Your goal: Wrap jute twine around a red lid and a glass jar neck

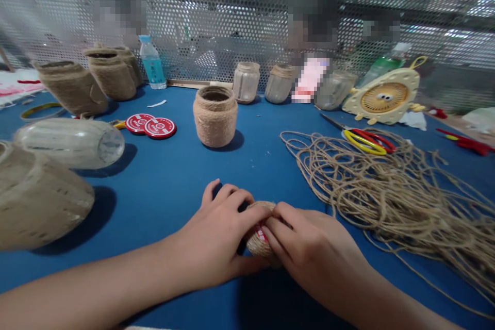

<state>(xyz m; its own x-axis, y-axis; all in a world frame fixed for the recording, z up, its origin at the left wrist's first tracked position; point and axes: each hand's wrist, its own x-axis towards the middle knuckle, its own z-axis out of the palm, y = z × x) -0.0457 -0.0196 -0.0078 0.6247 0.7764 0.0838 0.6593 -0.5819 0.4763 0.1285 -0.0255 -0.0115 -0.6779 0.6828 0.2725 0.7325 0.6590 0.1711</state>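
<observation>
Both my hands meet at the near middle of the blue table [170,180]. Between them is a small round lid [258,240], red and white, partly wound with jute twine. My left hand [220,240] curls round its left side, fingers closed on it. My right hand [309,252] pinches the lid's right edge and the twine on it. Most of the lid is hidden under my fingers. A loose heap of jute twine [386,191] lies just right of my right hand.
A twine-wrapped jar [215,116] stands behind my hands. Two red lids [150,126], a bare glass jar [69,142] on its side and more wrapped jars [71,87] lie at left. Scissors [363,140], a small fan [382,97], a water bottle [152,63] and a mesh screen are behind.
</observation>
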